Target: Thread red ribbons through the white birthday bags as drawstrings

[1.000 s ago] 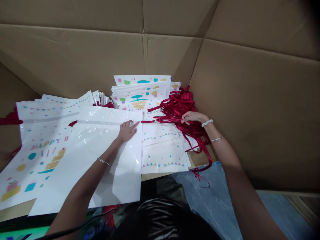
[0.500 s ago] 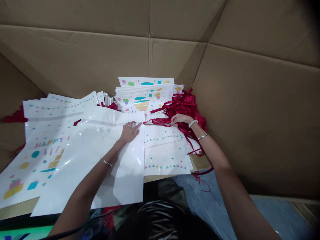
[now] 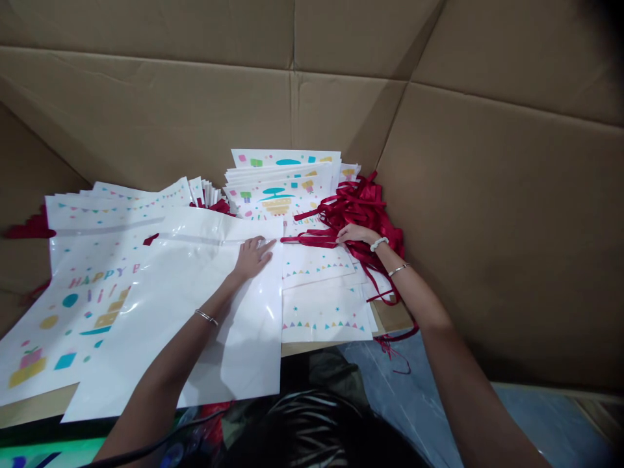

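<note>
My left hand (image 3: pixel 254 257) lies with its fingers spread on a glossy white bag-like sheet (image 3: pixel 209 344), close to the sheet's right edge. From that edge, beside my fingertips, a dark red ribbon (image 3: pixel 309 239) stretches rightward. My right hand (image 3: pixel 358 234) is closed on this ribbon, with its fingers pinched together. Behind and under the right hand lies a tangled heap of red ribbons (image 3: pixel 363 198). The white sheet partly covers a printed birthday sheet (image 3: pixel 63 253) at the left.
Printed sheets with a cake and presents (image 3: pixel 277 195) are stacked at the back. More sheets with bunting (image 3: pixel 324 312) lie to the right of the white one. Tall cardboard walls (image 3: pixel 195 117) surround the work surface (image 3: pixel 392 318). A dark cable (image 3: pixel 160 442) runs near the front.
My right hand has shifted slightly to the right, and the ribbon's strands lie straighter and closer together. My left hand stays in place on the white sheet.
</note>
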`<state>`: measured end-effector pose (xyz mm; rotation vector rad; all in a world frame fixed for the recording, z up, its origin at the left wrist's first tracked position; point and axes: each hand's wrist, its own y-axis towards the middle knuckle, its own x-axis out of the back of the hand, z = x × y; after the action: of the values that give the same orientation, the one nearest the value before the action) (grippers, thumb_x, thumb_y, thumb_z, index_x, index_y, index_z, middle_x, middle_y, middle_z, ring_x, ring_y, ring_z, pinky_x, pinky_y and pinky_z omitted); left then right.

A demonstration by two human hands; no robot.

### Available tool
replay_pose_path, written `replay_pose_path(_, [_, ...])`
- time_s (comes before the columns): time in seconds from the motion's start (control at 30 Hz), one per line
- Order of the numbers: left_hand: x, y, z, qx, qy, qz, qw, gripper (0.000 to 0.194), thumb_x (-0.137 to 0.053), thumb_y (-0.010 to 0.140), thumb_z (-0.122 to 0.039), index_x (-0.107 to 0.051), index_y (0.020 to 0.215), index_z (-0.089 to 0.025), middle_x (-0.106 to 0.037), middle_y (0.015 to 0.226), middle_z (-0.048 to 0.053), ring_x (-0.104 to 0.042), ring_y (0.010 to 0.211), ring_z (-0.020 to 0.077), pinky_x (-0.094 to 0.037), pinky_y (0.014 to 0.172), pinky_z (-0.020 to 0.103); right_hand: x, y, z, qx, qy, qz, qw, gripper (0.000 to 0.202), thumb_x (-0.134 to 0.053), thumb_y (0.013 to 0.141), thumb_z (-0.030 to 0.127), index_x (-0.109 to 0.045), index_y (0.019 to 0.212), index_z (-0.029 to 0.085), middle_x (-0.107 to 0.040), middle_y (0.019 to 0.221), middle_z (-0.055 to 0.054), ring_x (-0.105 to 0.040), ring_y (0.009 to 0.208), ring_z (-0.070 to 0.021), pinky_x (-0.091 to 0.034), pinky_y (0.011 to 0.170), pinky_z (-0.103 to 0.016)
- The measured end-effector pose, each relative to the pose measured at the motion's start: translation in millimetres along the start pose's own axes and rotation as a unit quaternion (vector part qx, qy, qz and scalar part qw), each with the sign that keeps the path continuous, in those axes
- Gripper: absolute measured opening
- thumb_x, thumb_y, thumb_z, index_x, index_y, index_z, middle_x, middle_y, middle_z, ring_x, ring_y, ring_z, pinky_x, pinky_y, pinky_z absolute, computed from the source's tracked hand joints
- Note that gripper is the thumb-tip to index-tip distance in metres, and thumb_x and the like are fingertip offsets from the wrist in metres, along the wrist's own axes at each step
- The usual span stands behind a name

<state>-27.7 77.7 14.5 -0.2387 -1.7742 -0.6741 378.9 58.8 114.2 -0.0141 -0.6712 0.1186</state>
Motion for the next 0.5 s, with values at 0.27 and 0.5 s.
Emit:
replay_pose_path(0.27, [-2.4, -1.9, -9.1, -0.033, -0.007, 0.001, 0.999, 0.054, -0.037, 0.107, -0.044, -0.058, 0.154, -0.03, -0.052, 0.144, 0.015, -0.042, 0.13, 0.0362, -0.037, 0.108, 0.053, 2.8, 2.9, -3.1, -0.03, 0.023, 0.05, 0.998, 0.031, -0.05, 0.111, 0.031, -0.067, 0.118, 0.006, -0.068, 0.109, -0.007, -0.068, 0.096, -0.0137, -0.058, 0.087, -0.028])
replay_pose_path(0.5, [-3.8, -7.9, -27.1, -0.046, -0.025, -0.013, 0.999, 0.053, -0.04, 0.106, -0.044, -0.059, 0.153, -0.028, -0.052, 0.142, 0.015, -0.043, 0.129, 0.0346, -0.037, 0.109, 0.051, 0.8, 8.9, -1.0, -0.021, 0.036, 0.068, 0.997, 0.031, -0.055, 0.108, 0.033, -0.067, 0.12, 0.007, -0.067, 0.112, -0.008, -0.069, 0.099, -0.0156, -0.059, 0.087, -0.029])
